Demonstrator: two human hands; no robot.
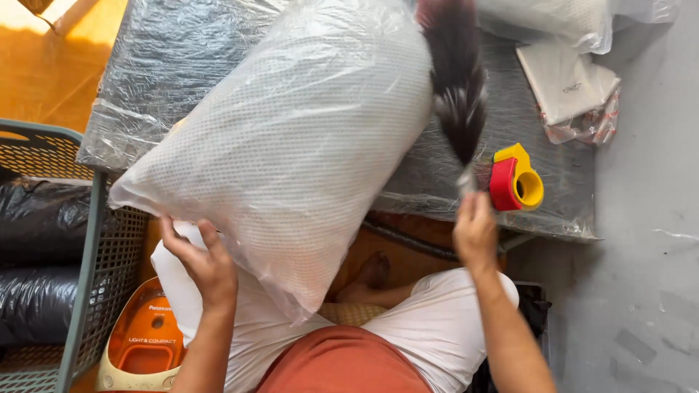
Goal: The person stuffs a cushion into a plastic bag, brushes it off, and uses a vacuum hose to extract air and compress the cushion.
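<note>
A large white pillow in a clear plastic bag [291, 138] lies tilted across the plastic-wrapped grey table [160, 65], its lower end resting over my lap. My left hand [204, 258] grips the pillow's lower left edge from underneath. My right hand [475, 231] holds the thin handle of a dark feather duster [457, 80], whose black and white plumes point away from me along the pillow's right side. The duster touches or hovers just over the bag; I cannot tell which.
A red and yellow tape dispenser [515, 179] sits on the table by my right hand. Flat wrapped packages [571, 87] lie at the far right. A green mesh basket with black bags [44, 240] and an orange vacuum cleaner [145, 335] stand at my left.
</note>
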